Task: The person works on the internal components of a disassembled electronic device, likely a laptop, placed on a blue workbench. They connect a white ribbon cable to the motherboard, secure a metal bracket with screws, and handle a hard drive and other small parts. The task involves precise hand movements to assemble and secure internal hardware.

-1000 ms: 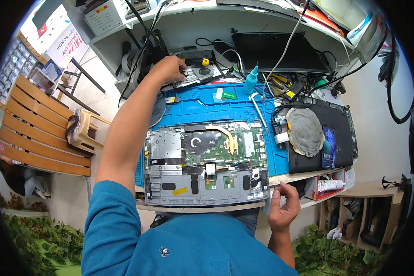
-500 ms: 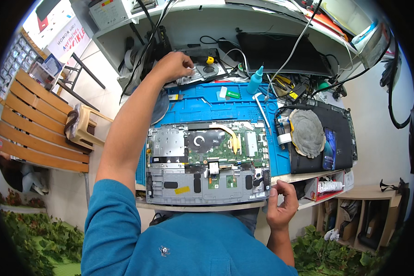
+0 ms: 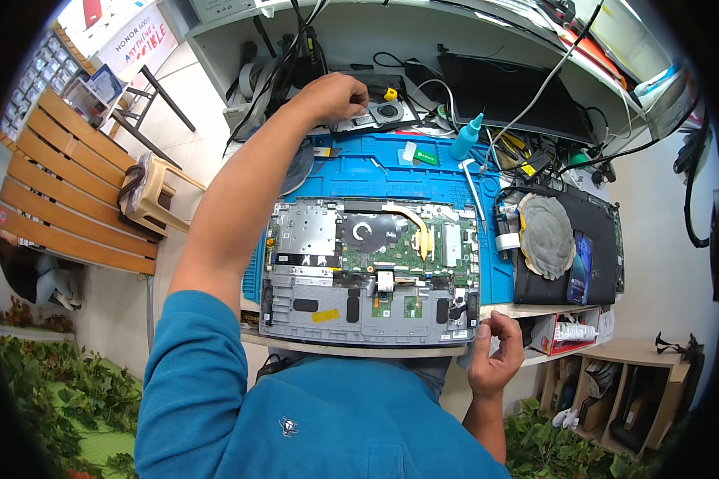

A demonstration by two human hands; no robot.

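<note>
An opened laptop base (image 3: 311,227) lies in front of me, its green circuit board (image 3: 399,247), copper heat pipe (image 3: 423,237) and grey lower casing bare. My left hand (image 3: 333,97) reaches over its far left side to the back of the bench. Its fingers are bent down and drawn together beside a small cooling fan (image 3: 388,112); whatever they touch or hold is hidden. Close to the laptop base's front right corner is my right hand (image 3: 497,351), thumb and fingers curled together. Anything between them is too small to make out.
A blue work mat (image 3: 351,172) lies under the laptop base. Right of it, a black laptop (image 3: 535,275) carries a round grey pad (image 3: 546,237) and a phone (image 3: 581,267). A blue bottle (image 3: 466,137) stands behind, with a dark monitor (image 3: 519,92) and hanging cables beyond.
The whole view has shifted slightly, so the bench sits farther right and higher. My left hand stays beside the fan, and my right hand remains by the laptop's corner.
</note>
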